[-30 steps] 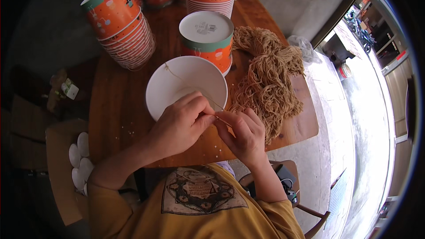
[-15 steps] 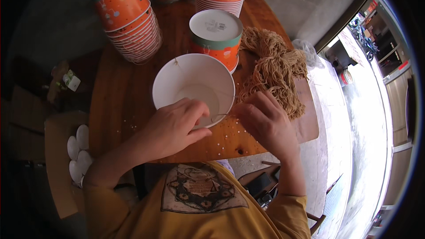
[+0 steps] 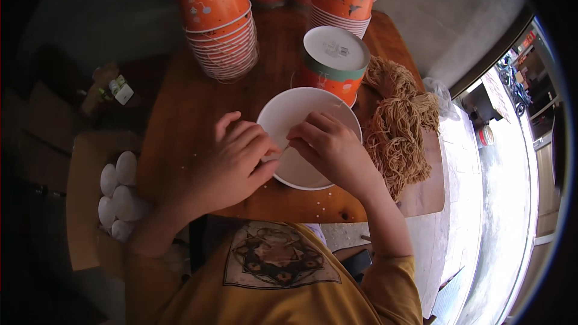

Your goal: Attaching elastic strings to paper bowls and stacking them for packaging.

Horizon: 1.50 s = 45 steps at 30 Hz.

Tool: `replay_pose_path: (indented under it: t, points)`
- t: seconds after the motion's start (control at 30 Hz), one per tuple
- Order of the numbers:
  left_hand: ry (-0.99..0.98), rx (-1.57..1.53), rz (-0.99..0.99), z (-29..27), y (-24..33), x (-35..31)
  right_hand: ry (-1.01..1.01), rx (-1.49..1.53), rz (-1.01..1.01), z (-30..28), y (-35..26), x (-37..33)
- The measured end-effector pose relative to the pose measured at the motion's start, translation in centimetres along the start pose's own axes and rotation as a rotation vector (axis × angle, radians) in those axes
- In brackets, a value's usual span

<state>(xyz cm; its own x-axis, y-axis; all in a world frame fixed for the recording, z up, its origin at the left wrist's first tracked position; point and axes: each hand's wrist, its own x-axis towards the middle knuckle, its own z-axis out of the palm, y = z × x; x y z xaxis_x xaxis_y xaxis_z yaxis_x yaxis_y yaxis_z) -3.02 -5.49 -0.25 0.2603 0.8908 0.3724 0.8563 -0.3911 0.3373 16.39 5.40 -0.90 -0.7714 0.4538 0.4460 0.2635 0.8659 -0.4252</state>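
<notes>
A white-lined paper bucket [image 3: 301, 171] stands with its mouth up near the front of the wooden table. At its left rim is my left hand [image 3: 241, 159], thumb and forefinger bent together and the outer fingers raised. My right hand [image 3: 331, 144] reaches over the opening, its fingertips pinched close to the left ones. Only a short bit of thin string shows between the two hands; the fingers cover most of it. Another bucket, orange and green [image 3: 334, 72], stands upside down just behind. To the right lies a heap of tan string [image 3: 400, 126].
Tall stacks of orange buckets stand at the back left [image 3: 220, 42] and back right [image 3: 343, 0]. Small white bits dot the wooden table [image 3: 186, 126]. A cardboard box [image 3: 84, 204] with white rounded objects [image 3: 126, 201] sits lower left. A bright doorway opens at right.
My right hand has moved left from beside the rim to over the bucket, meeting my left hand. The view has shifted, so the table things appear farther right and lower.
</notes>
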Motion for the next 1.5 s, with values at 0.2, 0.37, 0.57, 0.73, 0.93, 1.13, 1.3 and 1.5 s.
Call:
replay_pose_path:
  t: [0.2, 0.37, 0.57, 0.73, 0.93, 1.13, 1.3, 1.5]
  points:
    - [0.131, 0.014, -0.134, 2.8, 0.8, 1.4, 0.047, 0.039, 0.009, 0.1, -0.1, -0.2]
    - [0.197, 0.084, -0.132, 2.9, 1.1, 1.7, 0.099, -0.068, 0.058, 0.3, -0.2, -0.3]
    - [0.173, 0.051, -0.121, 2.1, 1.3, 1.6, 0.141, -0.092, 0.047, 0.5, -0.4, 0.0]
    - [0.214, 0.003, -0.141, 2.6, 1.0, 1.7, 0.164, 0.009, 0.069, 0.8, -0.2, -0.2]
    - [0.253, 0.045, -0.126, 2.6, 1.1, 1.9, 0.025, 0.077, 0.136, -0.6, -0.3, 0.0]
    - [0.244, -0.03, -0.094, 2.9, 0.7, 1.7, 0.103, -0.082, 0.184, -0.3, 0.1, 0.0]
    - [0.209, -0.037, -0.161, 2.6, 1.1, 1.6, 0.047, 0.098, 0.178, -0.9, 0.2, 0.0]
    - [0.241, -0.014, -0.147, 3.4, 0.8, 2.4, 0.113, 0.163, 0.118, -0.4, 0.0, -0.1]
